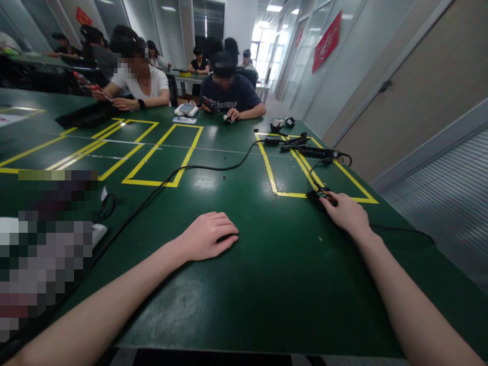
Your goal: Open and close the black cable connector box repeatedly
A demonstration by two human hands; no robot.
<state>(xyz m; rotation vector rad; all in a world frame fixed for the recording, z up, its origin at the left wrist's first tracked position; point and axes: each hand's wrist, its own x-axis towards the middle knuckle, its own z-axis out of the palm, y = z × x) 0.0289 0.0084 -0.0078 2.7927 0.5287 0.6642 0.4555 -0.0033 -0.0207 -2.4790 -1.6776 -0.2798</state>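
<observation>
My left hand rests palm down on the green table, fingers curled loosely and close together, with nothing visible in it. My right hand reaches forward to a small black device lying at the corner of a yellow taped rectangle; its fingertips lie on the device, which has a cable attached. Whether the fingers grip it or only touch it is unclear.
A long black cable crosses the table. More black tools and adapters lie at the far right. Other yellow tape boxes mark the left. Two people sit across the table handling small items; others sit behind. A blurred patch covers the left edge.
</observation>
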